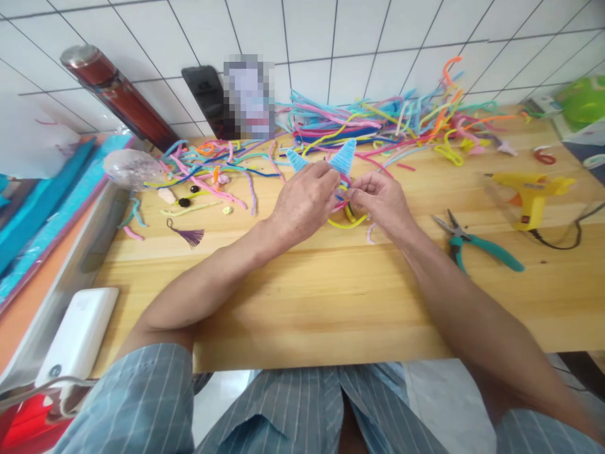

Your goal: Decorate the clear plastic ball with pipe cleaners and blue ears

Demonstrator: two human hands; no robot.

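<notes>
Over the middle of the wooden table, my left hand (pixel 309 198) is closed around a pipe-cleaner figure (pixel 345 157) with two light-blue pointed pieces that stick up past the knuckles. Pink, blue and yellow strands show between my hands. My right hand (pixel 380 195) pinches at the right side of the figure, thumb and index finger together. What exactly lies between those fingertips is too small to make out. A yellow pipe cleaner (pixel 350 224) curves out below the hands, and a short pale pink piece (pixel 371 234) lies under my right hand. Much of the figure is hidden by my left hand.
Pipe cleaners (pixel 331 123) in many colours pile along the tiled wall. Pliers (pixel 466 243) and a yellow glue gun (pixel 532 192) lie at right. At left are a purple tassel (pixel 189 233), a white power bank (pixel 78 334) and a red-brown flask (pixel 120 94). A dark phone (pixel 208 101) leans on the wall.
</notes>
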